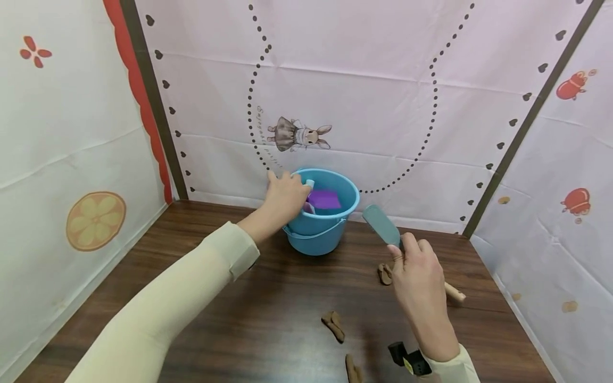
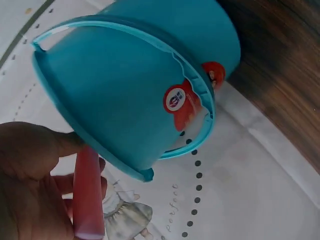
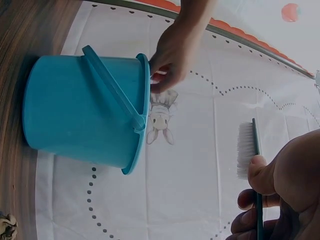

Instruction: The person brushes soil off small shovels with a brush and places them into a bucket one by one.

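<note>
A blue bucket (image 1: 318,242) stands at the back of the table, its carrying handle hanging down in front. Inside are a purple piece (image 1: 325,200) and a light-coloured handle end (image 1: 310,183). At the bucket's left rim, my left hand (image 1: 283,198) holds a pink-red handle (image 2: 89,192) between thumb and fingers; which tool it belongs to is hidden. Farther right, my right hand (image 1: 420,276) grips a teal brush (image 1: 381,224) above the table. Its white bristles (image 3: 245,150) show in the right wrist view.
Brown clay-like pieces lie on the dark wooden table (image 1: 268,330): one (image 1: 384,274) near my right hand, another (image 1: 333,325) in the middle, one (image 1: 353,369) at the front. A pale wooden stick (image 1: 454,292) lies behind my right hand. Printed cloth walls (image 1: 354,117) enclose the table.
</note>
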Tool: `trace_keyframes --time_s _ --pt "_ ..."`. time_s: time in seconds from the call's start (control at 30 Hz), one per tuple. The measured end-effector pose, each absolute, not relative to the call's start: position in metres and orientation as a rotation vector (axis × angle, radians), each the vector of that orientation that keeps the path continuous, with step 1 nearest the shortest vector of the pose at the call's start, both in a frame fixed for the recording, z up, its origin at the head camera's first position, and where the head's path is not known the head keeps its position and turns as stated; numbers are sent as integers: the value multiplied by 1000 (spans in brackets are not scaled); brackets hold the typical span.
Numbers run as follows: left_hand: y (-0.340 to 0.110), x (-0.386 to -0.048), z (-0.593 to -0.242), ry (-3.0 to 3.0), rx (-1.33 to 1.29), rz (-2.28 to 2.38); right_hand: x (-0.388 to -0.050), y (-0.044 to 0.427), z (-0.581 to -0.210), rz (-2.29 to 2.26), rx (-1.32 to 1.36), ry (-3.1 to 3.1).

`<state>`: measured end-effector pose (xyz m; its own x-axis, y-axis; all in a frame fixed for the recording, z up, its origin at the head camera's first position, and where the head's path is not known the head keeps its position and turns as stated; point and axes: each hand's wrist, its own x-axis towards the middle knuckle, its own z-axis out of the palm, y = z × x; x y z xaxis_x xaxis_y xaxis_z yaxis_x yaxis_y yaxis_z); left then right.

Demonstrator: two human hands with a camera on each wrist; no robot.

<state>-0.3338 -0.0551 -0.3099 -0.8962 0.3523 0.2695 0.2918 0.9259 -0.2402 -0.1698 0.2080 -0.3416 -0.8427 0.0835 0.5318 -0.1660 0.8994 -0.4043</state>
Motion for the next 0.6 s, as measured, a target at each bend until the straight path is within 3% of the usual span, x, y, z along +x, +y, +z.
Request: trace_keyframes --time_s 0.6 --pt "-36 -357 -295 -3004 -605 86 -169 205 -342 603 81 -2533"
